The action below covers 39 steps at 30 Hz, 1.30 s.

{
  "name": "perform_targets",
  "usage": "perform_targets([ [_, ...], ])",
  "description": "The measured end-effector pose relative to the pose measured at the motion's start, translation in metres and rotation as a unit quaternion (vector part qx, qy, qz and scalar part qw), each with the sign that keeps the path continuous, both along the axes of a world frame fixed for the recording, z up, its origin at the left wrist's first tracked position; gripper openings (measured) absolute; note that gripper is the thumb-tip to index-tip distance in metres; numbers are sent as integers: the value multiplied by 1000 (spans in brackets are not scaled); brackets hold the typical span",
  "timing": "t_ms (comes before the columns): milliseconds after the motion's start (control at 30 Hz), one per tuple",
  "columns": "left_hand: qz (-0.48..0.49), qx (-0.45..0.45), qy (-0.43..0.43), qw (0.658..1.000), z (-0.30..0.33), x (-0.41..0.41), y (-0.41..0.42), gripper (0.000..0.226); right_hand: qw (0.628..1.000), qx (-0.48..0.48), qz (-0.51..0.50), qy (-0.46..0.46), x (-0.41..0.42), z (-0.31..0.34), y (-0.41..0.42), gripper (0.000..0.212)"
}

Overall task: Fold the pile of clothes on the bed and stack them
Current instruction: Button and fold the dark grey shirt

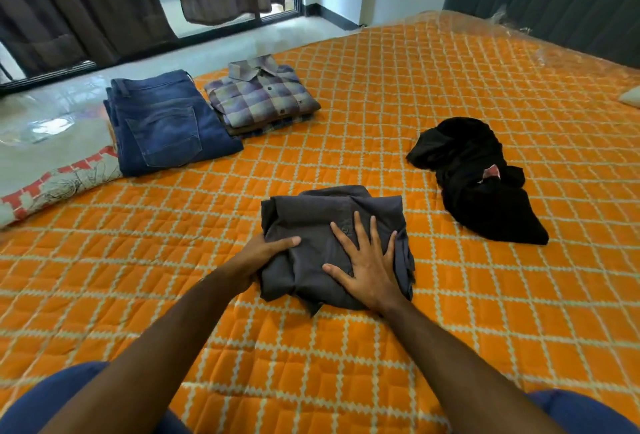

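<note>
Grey shirt (332, 246), folded, lies under the right hand (367, 270), fingers spread flat; left hand (263, 257) pinches its edge. Lifting carelessly could spill the loose folds.

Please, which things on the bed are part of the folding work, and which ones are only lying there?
Part of the job:
- grey shirt, under both hands: left hand, right hand
- black garment, unfolded
- folded jeans
- stack of checked shirts

Only lying there:
- orange quilt
- patterned sheet
- curtains
</note>
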<state>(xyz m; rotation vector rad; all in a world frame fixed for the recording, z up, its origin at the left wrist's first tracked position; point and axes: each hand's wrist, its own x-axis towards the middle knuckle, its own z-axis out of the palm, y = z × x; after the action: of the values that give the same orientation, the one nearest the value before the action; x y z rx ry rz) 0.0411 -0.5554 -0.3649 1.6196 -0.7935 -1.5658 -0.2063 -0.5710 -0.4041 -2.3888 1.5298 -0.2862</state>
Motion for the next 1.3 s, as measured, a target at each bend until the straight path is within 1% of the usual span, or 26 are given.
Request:
perform_targets([
  [100, -7, -4, 17, 1000, 13, -3, 7, 46, 997, 68, -11, -35, 0, 6, -6, 75],
  [233, -29, -79, -46, 995, 78, -10, -4, 34, 988, 104, -86, -73, 22, 71, 1, 60],
  [300, -63, -130, -100, 984, 130, -17, -17, 22, 975, 113, -112, -154, 43, 120, -1, 57],
  [333, -81, -162, -126, 975, 159, -24, -23, 16, 955, 156, -110, -228, 52, 150, -2, 64],
  [367, -97, -189, -147, 966, 181, -31, -33, 9, 910, 218, -96, -339, 61, 177, -5, 74],
  [400, -112, -209, -162, 958, 203, -41, -40, 3, 835, 274, -79, -470, 65, 198, -7, 81],
  [467, -143, -219, -176, 949, 235, -59, -47, 32, 646, 362, -42, -671, 65, 223, -10, 76],
  [500, -170, -225, -200, 938, 243, -65, -49, 56, 586, 387, -39, -711, 59, 228, -8, 72],
  [533, -205, -233, -244, 919, 246, -72, -47, 72, 543, 409, -36, -733, 53, 226, -5, 71],
  [600, -253, -245, -349, 868, 234, -82, -36, 72, 490, 438, -39, -753, 38, 209, 0, 66],
  [633, -254, -253, -373, 856, 221, -88, -28, 70, 477, 445, -44, -757, 31, 196, 4, 66],
  [667, -251, -264, -375, 852, 205, -97, -16, 72, 472, 449, -55, -757, 23, 180, 7, 72],
  [733, -273, -275, -354, 851, 162, -108, 11, 68, 509, 455, -105, -723, 6, 139, 15, 90],
  [767, -303, -271, -353, 843, 137, -107, 23, 57, 539, 455, -132, -696, -3, 120, 19, 81],
  [800, -336, -267, -368, 825, 111, -100, 36, 46, 559, 461, -162, -670, -12, 103, 23, 58],
  [833, -359, -279, -407, 792, 90, -86, 50, 39, 558, 467, -193, -658, -19, 89, 28, 40],
  [900, -320, -351, -506, 720, 55, -51, 65, 33, 570, 469, -237, -632, -31, 63, 27, 41],
  [933, -252, -371, -544, 709, 48, -32, 69, 34, 594, 465, -233, -613, -31, 58, 24, 41],
  [967, -163, -348, -564, 731, 43, -17, 70, 39, 632, 452, -229, -586, -31, 56, 21, 42],
  [1000, -60, -282, -568, 771, 42, -2, 70, 45, 674, 433, -223, -556, -29, 56, 17, 43],
  [1067, 108, -82, -472, 871, 30, 36, 64, 62, 748, 384, -223, -493, -25, 49, 12, 38],
  [1100, 138, -9, -399, 906, 23, 49, 63, 79, 775, 358, -223, -471, -25, 45, 11, 37],
  [1133, 143, 24, -335, 931, 22, 57, 63, 94, 792, 340, -221, -456, -24, 38, 10, 41],
  [1167, 132, 32, -274, 952, 21, 60, 63, 97, 799, 332, -225, -447, -24, 36, 12, 46],
  [1233, 89, 25, -158, 983, 30, 52, 64, 66, 790, 329, -233, -463, -27, 32, 12, 49],
  [1300, 19, 21, -122, 992, 37, 41, 65, 41, 770, 345, -240, -480, -39, 32, 12, 44],
])
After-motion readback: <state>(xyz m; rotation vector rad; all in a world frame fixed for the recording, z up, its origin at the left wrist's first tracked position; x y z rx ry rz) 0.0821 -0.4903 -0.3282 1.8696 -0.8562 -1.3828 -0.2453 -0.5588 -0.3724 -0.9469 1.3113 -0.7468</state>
